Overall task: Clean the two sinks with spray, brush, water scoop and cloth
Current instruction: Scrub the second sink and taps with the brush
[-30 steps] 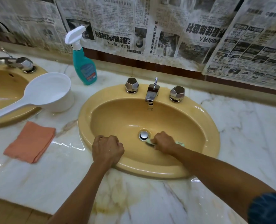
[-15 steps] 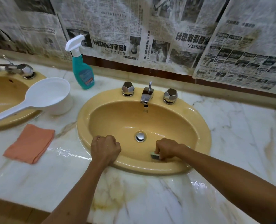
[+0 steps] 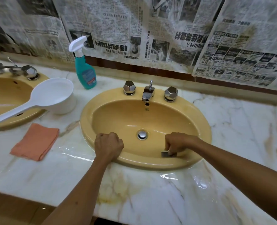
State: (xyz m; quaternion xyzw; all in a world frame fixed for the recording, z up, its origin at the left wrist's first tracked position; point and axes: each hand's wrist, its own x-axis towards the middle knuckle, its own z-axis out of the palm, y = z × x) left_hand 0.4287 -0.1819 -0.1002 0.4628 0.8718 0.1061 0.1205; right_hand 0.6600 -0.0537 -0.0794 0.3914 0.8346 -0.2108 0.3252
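Yellow ceramic sink [image 3: 204,125], oval, set in a veined marble counter [image 3: 150,192], whole in view; chrome drain plug [image 3: 142,135] at the bowl's bottom, tap [image 3: 148,93] between two faceted chrome knobs on the back rim. Right hand [image 3: 178,142], fingers curled round a brush [image 3: 165,154], holds it against the near inner wall of the bowl, right of the drain; only a small dark end of the brush shows below the knuckles, the rest hidden in the fist, so its shape and bristles cannot be made out. Left hand [image 3: 108,146], a closed fist with nothing visible in it, rests on the near left rim of the same sink; its fingertips are turned under and unseen. Second yellow sink [image 3: 3,125], at the left, cut off by the frame edge, only part of its bowl and one knob showing; its tap is blurred. White water scoop [image 3: 51,96] stands on the counter between the two sinks, its long handle reaching over the left sink's rim. Teal spray bottle [image 3: 85,72] with white trigger stands upright behind the scoop, near the wall; label print too small to read. Orange cloth [image 3: 35,142], folded, lies flat on the counter in front of the scoop. Newspaper sheets [image 3: 150,30] cover the wall; print mostly blurred.
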